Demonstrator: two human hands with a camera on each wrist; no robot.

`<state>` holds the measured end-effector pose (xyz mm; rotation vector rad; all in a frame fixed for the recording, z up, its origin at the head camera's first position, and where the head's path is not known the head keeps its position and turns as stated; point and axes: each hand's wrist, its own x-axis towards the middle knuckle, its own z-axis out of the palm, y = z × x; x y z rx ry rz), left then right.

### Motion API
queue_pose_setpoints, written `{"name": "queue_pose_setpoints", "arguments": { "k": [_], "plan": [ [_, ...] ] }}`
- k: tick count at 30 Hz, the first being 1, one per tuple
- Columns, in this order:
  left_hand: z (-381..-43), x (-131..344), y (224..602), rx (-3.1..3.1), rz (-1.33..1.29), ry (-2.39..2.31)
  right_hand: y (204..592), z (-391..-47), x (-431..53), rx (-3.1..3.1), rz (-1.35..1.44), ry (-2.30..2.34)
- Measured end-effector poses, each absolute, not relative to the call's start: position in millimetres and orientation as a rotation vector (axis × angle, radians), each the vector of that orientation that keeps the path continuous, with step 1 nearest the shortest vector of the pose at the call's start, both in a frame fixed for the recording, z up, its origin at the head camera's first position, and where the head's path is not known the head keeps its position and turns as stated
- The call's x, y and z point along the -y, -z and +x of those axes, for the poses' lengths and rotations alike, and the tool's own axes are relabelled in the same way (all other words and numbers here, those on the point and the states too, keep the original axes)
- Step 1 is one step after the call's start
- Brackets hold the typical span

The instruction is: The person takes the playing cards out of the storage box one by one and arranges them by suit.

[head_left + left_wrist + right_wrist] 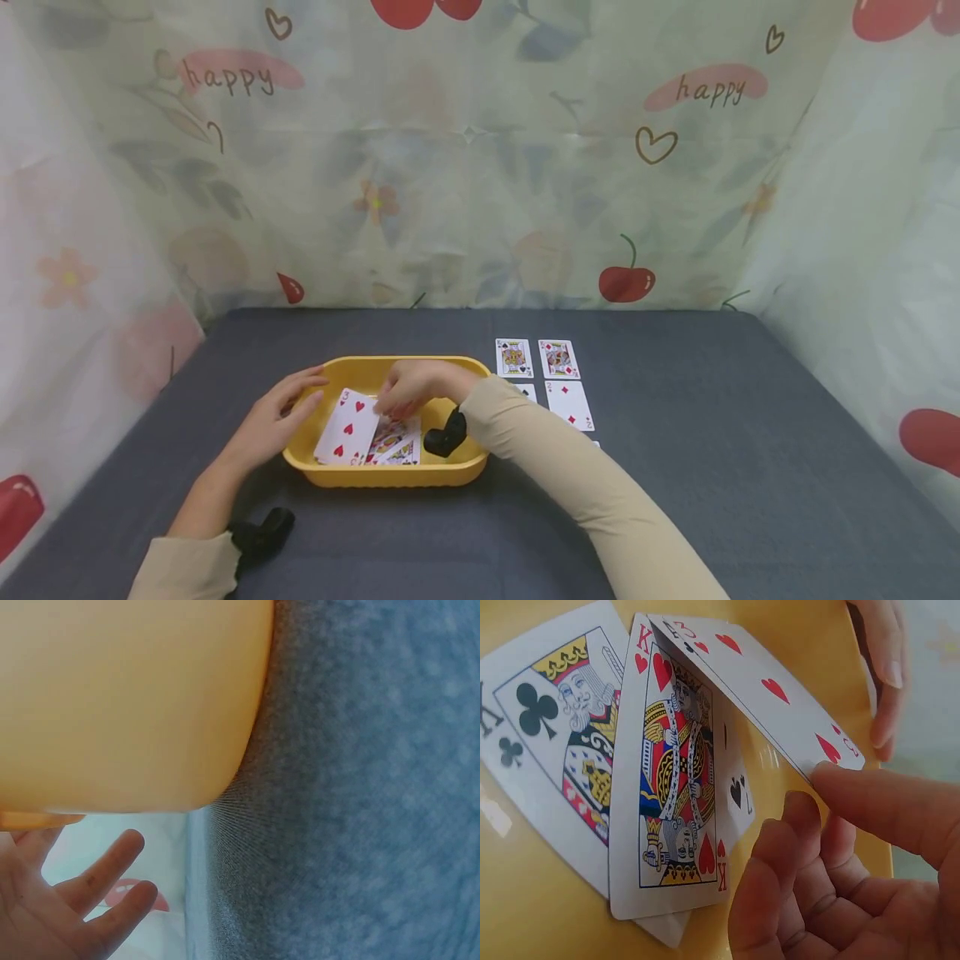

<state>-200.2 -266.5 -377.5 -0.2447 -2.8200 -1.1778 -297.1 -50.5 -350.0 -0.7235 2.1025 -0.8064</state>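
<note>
Three: I find it inside the tray [386,477], at its left part; the three [348,425] slants up over other cards, one edge at the right hand [412,387].
Right hand: thumb on the card's edge, fingers curled below; I read it as pinching the three, though the card hides part of the grip.
Left hand: at the tray's left rim, thumb and fingers spread [273,417]; the left wrist view cuts off much of the palm, and the rim covers one fingertip.
King of hearts: in the tray, mostly plain to me in the right wrist view [679,787], its top corner close under the three.
King of clubs: partly beneath the king of hearts, its left edge cut off for me [585,712].
Spade card: only a strip shows behind the king of hearts; I cannot settle its number [739,795].
Face cards: two on the cloth [720,442] right of the tray, too small for me to rank surely [513,358].
Two of diamonds: nearer the person, fully in sight [570,406].
Half-hidden card: the right sleeve [600,492] covers most of it [528,390].
</note>
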Motion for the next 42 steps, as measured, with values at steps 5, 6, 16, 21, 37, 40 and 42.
{"name": "queue_pose_setpoints", "arguments": {
  "k": [5,6,16,21,37,40,42],
  "plan": [
    [-201,266,377,2.811,-0.250,1.173,347,-298,44,-2.154,-0.648,0.863],
    [-201,266,377,2.810,-0.250,1.175,346,-298,43,-2.179,-0.637,0.877],
    [-202,266,378,2.823,-0.230,1.175,338,-301,26,-2.240,-0.603,1.007],
    [-202,266,378,2.813,-0.240,1.172,331,-305,15,-2.136,-0.574,1.145],
    [-201,266,377,2.814,-0.253,1.174,318,-316,-52,-2.196,-0.477,1.334],
    [-201,266,376,2.813,-0.248,1.170,315,-316,-67,-2.216,-0.457,1.350],
    [-200,266,377,2.809,-0.249,1.170,314,-317,-78,-2.215,-0.445,1.377]
  ]
}}
